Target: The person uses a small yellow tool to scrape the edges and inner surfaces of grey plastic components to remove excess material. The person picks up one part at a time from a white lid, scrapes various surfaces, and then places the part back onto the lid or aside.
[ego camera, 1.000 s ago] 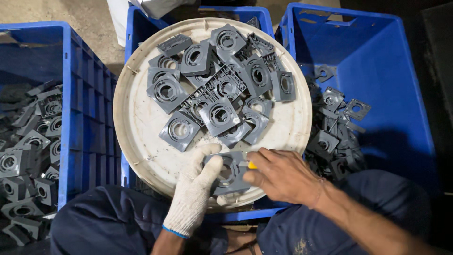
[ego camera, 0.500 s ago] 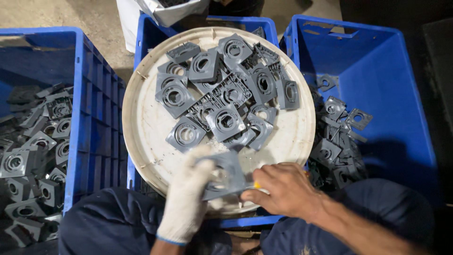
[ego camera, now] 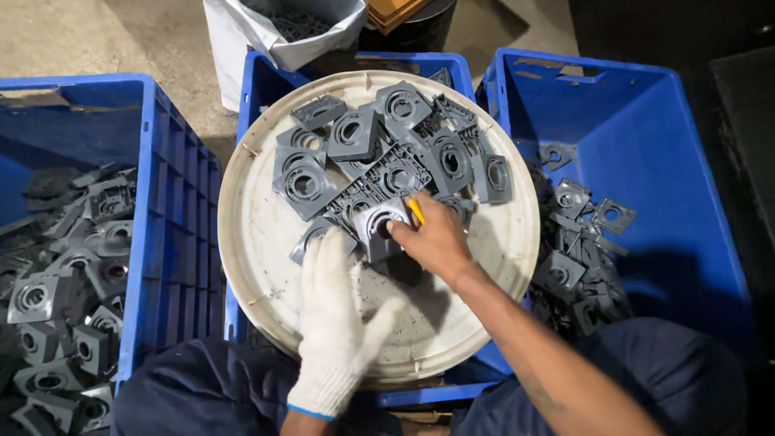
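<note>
A round off-white lid [ego camera: 258, 242] lies across a blue crate and carries a pile of grey square plastic parts [ego camera: 355, 137] with round holes. My left hand [ego camera: 339, 315], in a white knit glove, lies flat on the lid with fingers spread, its fingertips at a grey square part [ego camera: 373, 234] on the pile's near edge. My bare right hand [ego camera: 434, 238] presses on that same part from the right and pinches a small yellow tool [ego camera: 415, 211] between its fingers.
A blue crate [ego camera: 173, 242] on the left holds several grey parts. Another blue crate [ego camera: 646, 113] on the right has several grey parts [ego camera: 577, 242] at its near left side. A white bag-lined bin [ego camera: 282, 36] stands at the back. My dark-trousered knees are below.
Both hands moved from the lid's near edge up to the pile's near side. The part held between them before is gone from the left hand, which now lies flat.
</note>
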